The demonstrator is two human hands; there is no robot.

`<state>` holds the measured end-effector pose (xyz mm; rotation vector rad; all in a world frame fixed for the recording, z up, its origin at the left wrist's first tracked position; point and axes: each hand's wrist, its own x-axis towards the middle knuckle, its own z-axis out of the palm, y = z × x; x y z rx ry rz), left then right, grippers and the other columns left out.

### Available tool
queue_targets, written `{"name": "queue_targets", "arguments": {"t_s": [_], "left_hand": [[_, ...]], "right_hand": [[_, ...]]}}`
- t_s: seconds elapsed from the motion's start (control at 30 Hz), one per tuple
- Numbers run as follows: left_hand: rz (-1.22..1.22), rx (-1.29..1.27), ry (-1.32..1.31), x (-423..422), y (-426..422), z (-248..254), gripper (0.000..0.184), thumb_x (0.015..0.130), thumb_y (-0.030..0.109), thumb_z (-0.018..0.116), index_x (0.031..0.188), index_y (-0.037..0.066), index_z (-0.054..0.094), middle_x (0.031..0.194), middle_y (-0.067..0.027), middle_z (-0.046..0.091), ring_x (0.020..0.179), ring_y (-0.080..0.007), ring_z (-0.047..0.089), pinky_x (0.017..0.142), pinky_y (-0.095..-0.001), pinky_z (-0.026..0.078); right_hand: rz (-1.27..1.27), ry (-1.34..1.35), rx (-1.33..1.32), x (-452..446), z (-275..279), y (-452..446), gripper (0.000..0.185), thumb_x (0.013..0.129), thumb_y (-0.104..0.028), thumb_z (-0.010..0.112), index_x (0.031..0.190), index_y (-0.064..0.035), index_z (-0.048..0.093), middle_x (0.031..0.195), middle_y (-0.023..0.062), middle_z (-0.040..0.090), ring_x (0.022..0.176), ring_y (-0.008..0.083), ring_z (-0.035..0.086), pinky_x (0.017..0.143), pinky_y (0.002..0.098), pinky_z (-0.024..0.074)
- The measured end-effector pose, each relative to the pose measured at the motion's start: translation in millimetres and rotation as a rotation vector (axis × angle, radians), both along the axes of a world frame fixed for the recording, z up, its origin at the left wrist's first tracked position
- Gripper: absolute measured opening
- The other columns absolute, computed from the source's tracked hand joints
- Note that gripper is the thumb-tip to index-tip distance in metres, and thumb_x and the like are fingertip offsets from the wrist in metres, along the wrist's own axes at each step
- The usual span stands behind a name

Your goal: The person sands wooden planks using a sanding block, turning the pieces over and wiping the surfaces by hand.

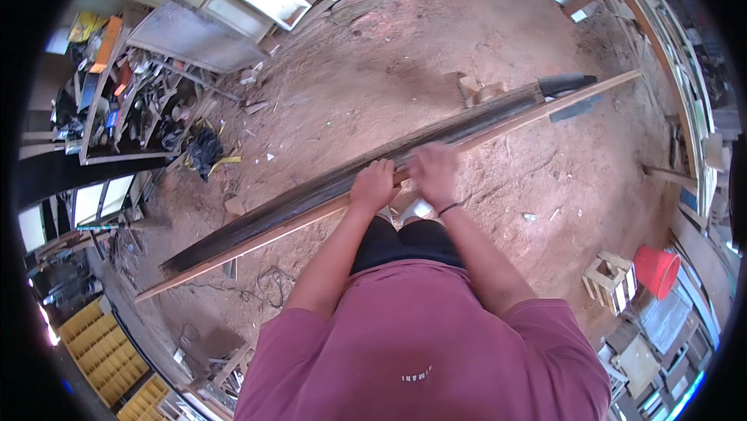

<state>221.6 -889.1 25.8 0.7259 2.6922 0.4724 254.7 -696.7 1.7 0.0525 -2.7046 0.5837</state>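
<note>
A long dark wooden plank [272, 217] runs diagonally in front of my legs. Along its near side lies a thin, lighter wooden strip [545, 112] that reaches past the plank at both ends. My left hand [374, 186] is closed over the strip and the plank's near edge, around the middle of their length. Just to its right, my right hand [436, 173] is at the strip too, smeared by motion. Its fingers are too blurred to show whether they grip anything. A dark band circles my right wrist.
Packed dirt floor [350, 110] surrounds the plank. A shelf rack [117, 160] of clutter stands left, with panels [194, 36] behind it. At the right are a slatted wooden crate [608, 281], a red bucket [656, 271] and leaning boards. A cable [272, 285] lies front left.
</note>
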Motion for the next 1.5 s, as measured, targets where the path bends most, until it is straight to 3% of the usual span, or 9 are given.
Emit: {"name": "queue_targets", "arguments": {"t_s": [0.33, 0.47, 0.6, 0.73, 0.8, 0.97, 1.07, 1.23, 1.5], "left_hand": [[0.027, -0.003, 0.024, 2, 0, -3, 0.050, 0.084, 0.033, 0.087, 0.120, 0.007, 0.066, 0.118, -0.0120, 0.070, 0.116, -0.0325, 0.069, 0.093, -0.0481, 0.060], [-0.020, 0.024, 0.028, 1, 2, -5, 0.048, 0.083, 0.032, 0.088, 0.118, 0.007, 0.066, 0.116, -0.0112, 0.070, 0.113, -0.0319, 0.070, 0.092, -0.0469, 0.060], [-0.004, -0.022, 0.060, 0, 4, -6, 0.043, 0.083, 0.032, 0.087, 0.113, 0.008, 0.067, 0.108, -0.0102, 0.071, 0.106, -0.0318, 0.070, 0.088, -0.0458, 0.060], [0.018, -0.044, 0.069, 3, 8, 4, 0.039, 0.083, 0.031, 0.087, 0.108, 0.009, 0.068, 0.103, -0.0103, 0.071, 0.101, -0.0318, 0.071, 0.085, -0.0466, 0.060], [0.024, -0.065, 0.082, 1, 5, 8, 0.039, 0.083, 0.031, 0.087, 0.108, 0.009, 0.068, 0.102, -0.0104, 0.071, 0.101, -0.0318, 0.072, 0.084, -0.0467, 0.060], [0.024, -0.023, 0.107, 3, 7, 8, 0.039, 0.084, 0.031, 0.088, 0.110, 0.010, 0.070, 0.102, -0.0100, 0.071, 0.100, -0.0315, 0.072, 0.083, -0.0458, 0.060], [0.013, -0.020, 0.111, 2, 5, 1, 0.039, 0.083, 0.030, 0.088, 0.111, 0.010, 0.070, 0.102, -0.0093, 0.071, 0.100, -0.0308, 0.072, 0.083, -0.0452, 0.061], [0.020, -0.065, 0.075, 0, 8, 11, 0.037, 0.084, 0.031, 0.087, 0.109, 0.010, 0.069, 0.102, -0.0099, 0.072, 0.099, -0.0317, 0.073, 0.083, -0.0459, 0.061], [-0.022, -0.073, 0.074, 0, 4, 8, 0.054, 0.086, 0.030, 0.087, 0.132, 0.011, 0.066, 0.120, -0.0066, 0.072, 0.108, -0.0296, 0.072, 0.087, -0.0436, 0.061]], "right_hand": [[-0.424, -0.016, 0.134, -62, 5, 161, 0.021, 0.100, -0.034, 0.067, 0.106, -0.0146, 0.072, 0.111, 0.0096, 0.066, 0.111, 0.0316, 0.061, 0.102, 0.0532, 0.0448], [-0.226, -0.083, -0.068, -49, 18, 110, 0.016, 0.094, -0.028, 0.068, 0.092, -0.0151, 0.078, 0.098, 0.0094, 0.072, 0.108, 0.0340, 0.064, 0.102, 0.0553, 0.0467], [-0.007, 0.001, 0.019, 9, 1, -14, 0.023, 0.095, -0.037, 0.070, 0.112, -0.0209, 0.070, 0.117, 0.0059, 0.062, 0.131, 0.0272, 0.057, 0.121, 0.0598, 0.0349], [-0.035, 0.083, -0.042, -19, -8, 49, 0.025, 0.098, -0.040, 0.066, 0.112, -0.0195, 0.071, 0.112, 0.0070, 0.064, 0.120, 0.0288, 0.060, 0.116, 0.0570, 0.0395], [-0.260, -0.516, 0.027, -69, 25, 123, 0.026, 0.101, -0.039, 0.063, 0.112, -0.0176, 0.073, 0.108, 0.0089, 0.065, 0.114, 0.0289, 0.061, 0.110, 0.0561, 0.0423], [-0.440, 0.035, 0.169, -95, 12, 227, 0.032, 0.108, -0.038, 0.054, 0.103, -0.0131, 0.073, 0.105, 0.0099, 0.066, 0.114, 0.0282, 0.060, 0.106, 0.0529, 0.0424], [-0.464, -0.313, -0.015, -67, 15, 160, 0.033, 0.106, -0.041, 0.056, 0.105, -0.0118, 0.071, 0.107, 0.0105, 0.064, 0.118, 0.0302, 0.058, 0.112, 0.0549, 0.0389], [-0.050, 0.119, 0.009, -8, 1, 37, 0.021, 0.093, -0.035, 0.074, 0.108, -0.0209, 0.070, 0.111, 0.0061, 0.063, 0.124, 0.0295, 0.060, 0.122, 0.0563, 0.0359], [-0.530, 0.036, 0.049, -89, -14, 270, 0.026, 0.106, -0.038, 0.057, 0.105, -0.0168, 0.073, 0.112, 0.0078, 0.065, 0.108, 0.0259, 0.059, 0.107, 0.0531, 0.0398]]}}
